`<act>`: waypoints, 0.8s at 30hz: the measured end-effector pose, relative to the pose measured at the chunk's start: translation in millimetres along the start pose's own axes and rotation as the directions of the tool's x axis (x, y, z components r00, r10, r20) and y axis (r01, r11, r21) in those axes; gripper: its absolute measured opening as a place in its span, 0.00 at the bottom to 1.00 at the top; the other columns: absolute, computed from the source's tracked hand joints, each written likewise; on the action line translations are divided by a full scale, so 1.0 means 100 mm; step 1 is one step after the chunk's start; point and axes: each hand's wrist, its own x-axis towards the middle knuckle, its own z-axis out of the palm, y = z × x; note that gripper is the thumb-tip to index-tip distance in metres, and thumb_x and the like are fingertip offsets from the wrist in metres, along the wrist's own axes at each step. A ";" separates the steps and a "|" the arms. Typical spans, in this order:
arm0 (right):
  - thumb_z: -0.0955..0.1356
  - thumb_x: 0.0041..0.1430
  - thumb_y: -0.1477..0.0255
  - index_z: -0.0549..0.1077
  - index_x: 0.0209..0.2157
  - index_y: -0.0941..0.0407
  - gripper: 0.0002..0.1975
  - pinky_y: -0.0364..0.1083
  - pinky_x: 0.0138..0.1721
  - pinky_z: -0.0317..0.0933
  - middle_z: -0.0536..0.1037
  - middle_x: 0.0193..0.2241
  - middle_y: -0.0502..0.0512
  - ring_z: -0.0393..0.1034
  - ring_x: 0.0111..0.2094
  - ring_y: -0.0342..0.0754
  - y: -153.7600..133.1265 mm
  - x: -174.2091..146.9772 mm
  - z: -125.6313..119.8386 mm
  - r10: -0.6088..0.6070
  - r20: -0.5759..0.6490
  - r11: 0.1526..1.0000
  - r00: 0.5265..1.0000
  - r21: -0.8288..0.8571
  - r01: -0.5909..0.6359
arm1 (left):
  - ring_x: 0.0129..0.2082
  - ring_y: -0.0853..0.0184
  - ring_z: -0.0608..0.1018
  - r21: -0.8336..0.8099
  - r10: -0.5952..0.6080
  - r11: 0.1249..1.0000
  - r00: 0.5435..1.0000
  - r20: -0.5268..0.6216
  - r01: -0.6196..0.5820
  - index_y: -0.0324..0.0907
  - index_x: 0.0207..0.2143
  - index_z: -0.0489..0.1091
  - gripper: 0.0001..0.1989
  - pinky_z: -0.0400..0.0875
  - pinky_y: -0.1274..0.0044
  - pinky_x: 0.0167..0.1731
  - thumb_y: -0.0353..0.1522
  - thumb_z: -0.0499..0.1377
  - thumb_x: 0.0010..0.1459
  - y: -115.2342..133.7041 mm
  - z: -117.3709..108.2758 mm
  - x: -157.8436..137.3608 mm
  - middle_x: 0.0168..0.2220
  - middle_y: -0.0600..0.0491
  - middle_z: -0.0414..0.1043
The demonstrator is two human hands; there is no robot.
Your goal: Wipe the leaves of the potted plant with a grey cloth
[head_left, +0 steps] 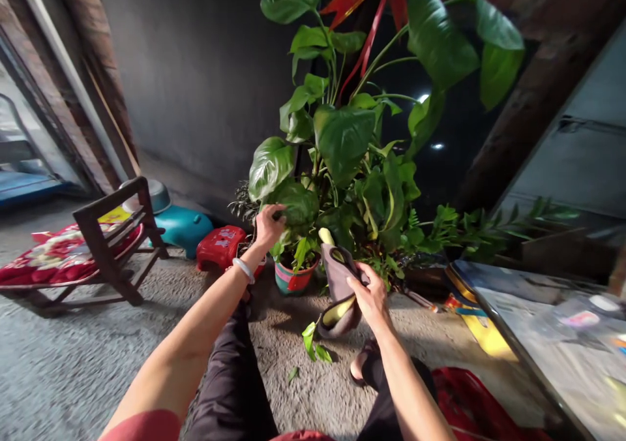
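Note:
My left hand (270,226) is at the lower left of a tall leafy potted plant (345,137), its fingers curled at the edge of a broad green leaf (292,201). The exact contact of the fingertips is partly hidden. Lower and to the right, my right hand (372,295) grips a folded grey cloth piece (337,276) with yellow-green parts showing in its folds. What kind of cloth article it is, I cannot make out. Behind it stands a green and red plant pot (295,279).
A wooden chair (110,245) with a red floral cushion stands left, near a red plastic stool (220,245) and a teal plastic item (180,227). A table (542,363) with clutter is at right. Plucked leaves (315,344) lie on the rough floor.

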 end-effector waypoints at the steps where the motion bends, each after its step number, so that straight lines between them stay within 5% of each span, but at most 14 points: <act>1: 0.71 0.46 0.59 0.82 0.41 0.51 0.21 0.57 0.50 0.73 0.88 0.40 0.59 0.81 0.44 0.61 0.02 -0.03 -0.05 0.009 -0.007 1.000 1.000 -0.002 -0.009 | 0.42 0.59 0.77 0.045 0.044 0.998 0.999 0.032 -0.046 0.43 0.30 0.82 0.12 0.72 0.70 0.52 0.22 0.63 0.42 -0.05 0.07 -0.08 0.34 0.51 0.77; 6: 0.74 0.46 0.59 0.83 0.42 0.51 0.20 0.58 0.48 0.75 0.88 0.41 0.60 0.82 0.45 0.64 -0.10 -0.19 -0.34 0.146 -0.016 0.972 0.989 0.188 -0.141 | 0.36 0.61 0.74 0.046 0.051 0.997 0.987 0.153 -0.059 0.44 0.28 0.81 0.13 0.71 0.73 0.45 0.20 0.61 0.44 -0.16 0.60 -0.42 0.32 0.51 0.70; 10: 0.78 0.45 0.58 0.84 0.44 0.54 0.24 0.56 0.47 0.76 0.88 0.40 0.59 0.83 0.43 0.62 -0.40 -0.24 -0.66 0.148 -0.086 0.954 0.985 0.276 -0.119 | 0.36 0.61 0.74 0.012 -0.014 1.000 0.995 0.097 0.013 0.44 0.26 0.79 0.13 0.70 0.73 0.43 0.20 0.59 0.43 -0.20 0.90 -0.56 0.31 0.51 0.69; 13: 0.78 0.44 0.58 0.84 0.43 0.54 0.24 0.54 0.45 0.75 0.88 0.38 0.56 0.83 0.42 0.60 -0.53 -0.21 -0.82 0.074 -0.186 0.974 0.980 0.223 -0.031 | 0.37 0.61 0.75 -0.010 -0.047 0.999 0.999 0.026 0.048 0.43 0.30 0.80 0.12 0.69 0.72 0.44 0.22 0.60 0.47 -0.22 0.95 -0.65 0.34 0.51 0.71; 17: 0.78 0.44 0.58 0.84 0.43 0.54 0.24 0.54 0.45 0.76 0.88 0.39 0.55 0.83 0.42 0.60 -0.48 -0.23 -0.85 0.091 -0.211 0.973 0.973 0.228 -0.041 | 0.38 0.62 0.75 -0.127 -0.029 0.991 0.989 0.148 0.048 0.43 0.33 0.80 0.07 0.69 0.73 0.44 0.30 0.61 0.58 -0.17 0.86 -0.76 0.37 0.50 0.73; 20: 0.78 0.45 0.58 0.85 0.44 0.54 0.24 0.54 0.46 0.76 0.88 0.40 0.56 0.83 0.43 0.60 -0.49 -0.21 -0.79 0.081 -0.230 0.973 0.970 0.228 -0.027 | 0.37 0.63 0.72 -0.165 -0.028 0.984 0.981 0.193 0.061 0.43 0.26 0.74 0.14 0.67 0.75 0.42 0.38 0.62 0.63 -0.08 0.82 -0.81 0.35 0.51 0.71; 24: 0.73 0.55 0.59 0.83 0.49 0.53 0.22 0.56 0.56 0.72 0.86 0.48 0.58 0.79 0.50 0.59 -0.75 0.08 -0.60 -0.208 -0.374 0.969 0.904 0.049 0.243 | 0.29 0.68 0.63 -0.075 -0.067 0.994 0.988 0.141 0.079 0.44 0.19 0.60 0.23 0.61 0.76 0.33 0.37 0.69 0.58 -0.01 0.90 -0.81 0.26 0.57 0.59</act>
